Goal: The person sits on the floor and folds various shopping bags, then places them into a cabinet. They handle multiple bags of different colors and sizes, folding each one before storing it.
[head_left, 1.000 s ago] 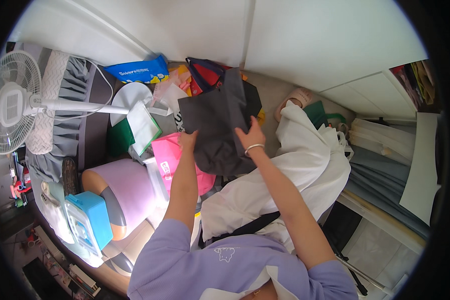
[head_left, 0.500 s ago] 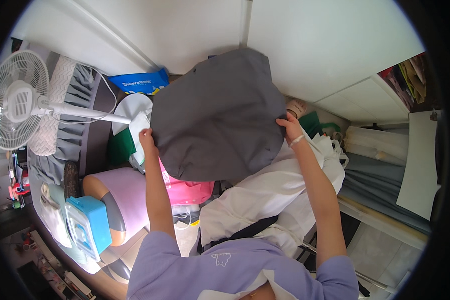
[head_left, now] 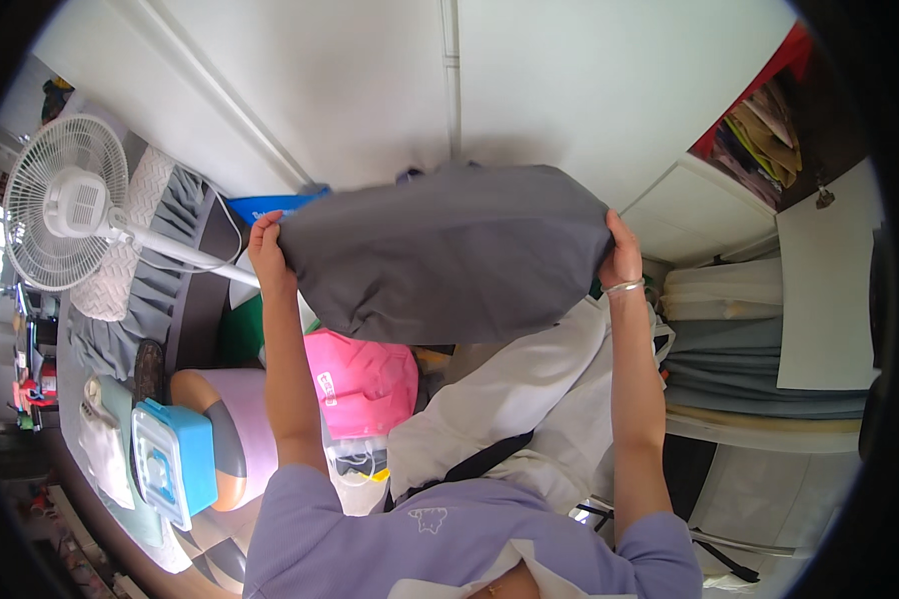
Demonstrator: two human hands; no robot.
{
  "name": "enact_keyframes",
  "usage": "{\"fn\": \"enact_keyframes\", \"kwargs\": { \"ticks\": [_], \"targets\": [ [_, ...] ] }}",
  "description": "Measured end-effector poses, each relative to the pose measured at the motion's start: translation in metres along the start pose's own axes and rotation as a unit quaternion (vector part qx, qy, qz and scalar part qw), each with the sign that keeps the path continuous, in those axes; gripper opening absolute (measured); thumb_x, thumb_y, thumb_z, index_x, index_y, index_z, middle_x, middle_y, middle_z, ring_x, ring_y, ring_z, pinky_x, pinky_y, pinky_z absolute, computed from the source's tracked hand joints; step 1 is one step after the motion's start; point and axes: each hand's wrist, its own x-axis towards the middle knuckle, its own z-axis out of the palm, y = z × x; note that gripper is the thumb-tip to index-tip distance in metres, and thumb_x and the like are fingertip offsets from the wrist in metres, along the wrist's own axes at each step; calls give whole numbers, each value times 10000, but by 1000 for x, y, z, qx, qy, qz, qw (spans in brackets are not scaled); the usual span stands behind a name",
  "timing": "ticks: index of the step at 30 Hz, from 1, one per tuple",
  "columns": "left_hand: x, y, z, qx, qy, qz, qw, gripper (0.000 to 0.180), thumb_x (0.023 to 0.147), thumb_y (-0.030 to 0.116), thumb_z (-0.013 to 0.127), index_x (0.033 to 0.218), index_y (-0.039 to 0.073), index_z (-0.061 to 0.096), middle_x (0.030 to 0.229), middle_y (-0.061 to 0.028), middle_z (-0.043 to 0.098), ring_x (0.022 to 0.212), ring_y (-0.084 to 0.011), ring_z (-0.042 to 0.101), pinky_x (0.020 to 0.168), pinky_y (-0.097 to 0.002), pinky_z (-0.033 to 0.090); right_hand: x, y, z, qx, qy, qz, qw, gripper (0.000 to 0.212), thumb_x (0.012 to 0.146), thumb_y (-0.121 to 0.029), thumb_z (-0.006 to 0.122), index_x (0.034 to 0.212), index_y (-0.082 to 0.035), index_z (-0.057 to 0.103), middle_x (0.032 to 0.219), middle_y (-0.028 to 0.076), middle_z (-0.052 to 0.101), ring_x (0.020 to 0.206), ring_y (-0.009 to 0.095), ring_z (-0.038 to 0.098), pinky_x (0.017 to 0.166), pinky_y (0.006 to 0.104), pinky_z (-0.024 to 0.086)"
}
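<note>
Left hand (head_left: 270, 250) and right hand (head_left: 621, 250) each grasp one end of the grey cloth (head_left: 440, 260), held spread between them before the white panels (head_left: 569, 90), seemingly a stretching-out step, with the next move calling for even tension.

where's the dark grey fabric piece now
In the head view, the grey fabric piece is held near centre between the left hand and right hand, with the bright pink bag showing below.
</note>
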Motion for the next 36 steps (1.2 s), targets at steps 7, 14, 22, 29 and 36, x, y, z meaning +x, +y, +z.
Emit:
{"fn": "enact_keyframes", "kwargs": {
  "ticks": [7, 14, 22, 29, 36],
  "targets": [
    [-22, 31, 17, 84, -186, -77, 976, 322, 692, 20, 440, 1012, 7, 474, 858, -28, 492, 760, -83, 437, 684, -193, 347, -30, -37, -9, -211, 34, -284, 935, 148, 732, -102, 509, 626, -8, 553, 1141, 102, 399, 1034, 195, 359, 870, 290, 250],
    [-48, 53, 50, 318, -304, 29, 897, 219, 650, 40, 522, 860, 20, 462, 945, -63, 483, 823, -119, 453, 742, -237, 350, -60, -102, -4, -179, 0, -388, 904, 167, 743, -102, 474, 638, 0, 555, 1067, 130, 461, 1102, 236, 312, 899, 325, 217],
    [-56, 66, 130, 31, -156, 32, 987, 164, 792, 147, 437, 886, 14, 416, 798, -42, 484, 733, -86, 445, 647, -203, 370, -75, -139, -4, -227, 192, -402, 866, 312, 809, -205, 428, 541, -86, 320, 562, -85, 251, 545, 31, 187, 467, 172, 185],
    [-53, 57, 184, 70, -182, 34, 980, 174, 790, 172, 437, 878, 25, 409, 763, -63, 493, 684, -88, 442, 630, -206, 368, -80, -145, -52, -156, 186, -243, 939, 226, 768, -252, 495, 675, -54, 441, 638, -42, 412, 590, 39, 347, 542, 175, 314],
    [-63, 51, 221, 36, -211, 80, 973, 170, 788, 174, 440, 880, 33, 419, 768, -48, 497, 690, -89, 449, 641, -211, 374, -115, -138, -100, -41, 58, -38, 997, 474, 713, -246, 556, 1082, -6, 380, 1020, 107, 465, 926, 183, 453, 798, 286, 365]
  ]
}}
